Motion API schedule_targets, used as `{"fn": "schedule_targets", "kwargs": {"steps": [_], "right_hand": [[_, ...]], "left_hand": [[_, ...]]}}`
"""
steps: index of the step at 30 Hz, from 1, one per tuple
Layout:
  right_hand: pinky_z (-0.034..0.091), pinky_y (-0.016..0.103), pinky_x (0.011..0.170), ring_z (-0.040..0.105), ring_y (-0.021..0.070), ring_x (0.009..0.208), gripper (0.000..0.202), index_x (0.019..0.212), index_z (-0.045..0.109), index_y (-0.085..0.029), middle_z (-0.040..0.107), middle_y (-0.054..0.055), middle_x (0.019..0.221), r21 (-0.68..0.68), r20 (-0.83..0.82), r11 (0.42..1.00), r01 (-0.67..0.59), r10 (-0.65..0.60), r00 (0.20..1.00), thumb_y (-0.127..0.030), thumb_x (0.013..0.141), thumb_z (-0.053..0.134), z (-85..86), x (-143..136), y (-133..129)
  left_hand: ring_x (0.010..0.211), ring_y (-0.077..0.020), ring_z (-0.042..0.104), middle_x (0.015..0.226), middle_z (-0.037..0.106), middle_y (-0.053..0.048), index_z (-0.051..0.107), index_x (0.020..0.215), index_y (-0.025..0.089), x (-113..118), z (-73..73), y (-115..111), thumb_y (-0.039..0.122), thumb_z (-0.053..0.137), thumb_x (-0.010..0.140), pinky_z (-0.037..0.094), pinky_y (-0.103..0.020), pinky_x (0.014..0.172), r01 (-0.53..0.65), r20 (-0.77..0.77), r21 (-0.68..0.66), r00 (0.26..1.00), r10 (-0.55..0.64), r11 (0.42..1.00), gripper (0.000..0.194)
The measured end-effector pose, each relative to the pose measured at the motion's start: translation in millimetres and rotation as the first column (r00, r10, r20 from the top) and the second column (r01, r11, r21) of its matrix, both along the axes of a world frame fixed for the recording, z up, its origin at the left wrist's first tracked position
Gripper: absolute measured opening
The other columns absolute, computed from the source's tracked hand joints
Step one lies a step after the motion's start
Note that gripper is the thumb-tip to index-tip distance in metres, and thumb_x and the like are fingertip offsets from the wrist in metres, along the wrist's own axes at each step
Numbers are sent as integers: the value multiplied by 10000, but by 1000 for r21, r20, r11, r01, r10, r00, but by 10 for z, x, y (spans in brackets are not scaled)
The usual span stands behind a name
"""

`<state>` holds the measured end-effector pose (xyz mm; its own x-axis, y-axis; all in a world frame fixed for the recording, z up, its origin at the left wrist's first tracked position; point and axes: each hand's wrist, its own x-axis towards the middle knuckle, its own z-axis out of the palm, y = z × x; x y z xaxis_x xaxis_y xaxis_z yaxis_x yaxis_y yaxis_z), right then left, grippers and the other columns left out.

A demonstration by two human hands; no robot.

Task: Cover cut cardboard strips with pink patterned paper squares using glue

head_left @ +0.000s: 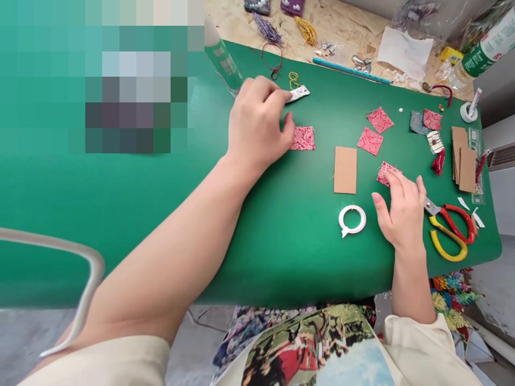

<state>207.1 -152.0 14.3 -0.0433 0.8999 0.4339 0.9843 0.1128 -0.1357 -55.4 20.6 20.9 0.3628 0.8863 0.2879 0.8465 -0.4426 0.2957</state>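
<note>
Left hand (pixel 257 126) curled, fingertips pinching a small white tube (pixel 298 94), thumb touching a red fabric square (pixel 303 138). Right hand (pixel 402 212) flat, fingers together, pressing another red square (pixel 385 172). Risk of squeezing glue out onto the green mat (pixel 281 230), or of brushing the scissors (pixel 450 228) just right of the right hand.

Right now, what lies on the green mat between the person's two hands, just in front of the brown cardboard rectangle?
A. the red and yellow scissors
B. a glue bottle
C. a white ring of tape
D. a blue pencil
C: the white tape ring lies flat on the green mat just below the cardboard rectangle, left of the right hand; the scissors lie on that hand's other side.
</note>
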Motion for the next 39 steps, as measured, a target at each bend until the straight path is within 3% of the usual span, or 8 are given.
{"fn": "schedule_targets", "kwargs": {"steps": [7,10,13,17,22,28,33,39], "right_hand": [[423,569,1136,707,306,1072,404,1321,623,-206,749,126,1203,260,22,962,-84,81,996,-434,1017,484,192,-99,12],[486,543,1082,712,299,1061,347,1275,646,-208,759,113,1151,222,-21,955,-196,206,978,-403,1008,539,405,-143,152],[590,447,918,710,263,1032,334,1257,645,-192,740,131,1168,59,-244,961,-272,278,929,-407,1020,550,601,-181,455],[636,402,808,726,219,907,498,1226,688,-192,754,90,1128,-206,-649,910,-359,147,746,-555,887,720,622,-207,861],[652,402,816,739,213,816,452,868,784,-178,780,50,879,-311,-891,787,-532,-48,451,-588,701,873,513,-273,889],[651,355,709,715,167,698,474,828,767,-175,763,26,805,-264,-956,849,-459,-169,238,-559,606,935,410,-342,804],[641,347,709,713,169,738,458,807,744,-167,755,30,815,-267,-956,886,-378,-194,221,-524,600,943,283,-335,815],[630,323,657,684,144,647,447,731,714,-165,730,-3,719,-282,-953,891,-356,-217,212,-500,561,958,272,-375,798]], "left_hand": [[1194,-219,574,1254,700,-8,622,1336,258,-21,-155,315,453,322,1057,485,-486,1072,-63,28,-107,997,66,992,453],[1179,-157,574,1269,694,19,640,1229,251,13,-48,230,517,242,1106,505,-467,1071,-76,93,-54,992,81,996,495],[1181,-123,612,1262,719,11,688,1105,232,124,50,39,502,326,1113,522,-408,1086,61,270,114,959,-90,992,452],[1199,-204,664,1197,753,-25,727,1037,260,277,78,-225,356,383,1092,532,-445,1065,343,354,108,864,-359,933,362],[1340,-278,626,1202,756,-46,743,989,261,324,150,-437,286,399,1052,497,-523,1138,441,430,31,804,-411,897,351],[1307,-281,634,1277,718,-96,663,1263,246,421,275,-632,372,574,969,601,-438,1003,245,647,-170,758,-79,955,332],[832,-215,742,888,755,-68,723,917,169,518,204,-671,520,759,846,642,-353,742,388,797,-452,581,168,803,360],[724,-200,737,713,723,-28,729,776,145,549,182,-656,502,908,691,642,-349,728,400,798,-561,492,347,725,408]]}}
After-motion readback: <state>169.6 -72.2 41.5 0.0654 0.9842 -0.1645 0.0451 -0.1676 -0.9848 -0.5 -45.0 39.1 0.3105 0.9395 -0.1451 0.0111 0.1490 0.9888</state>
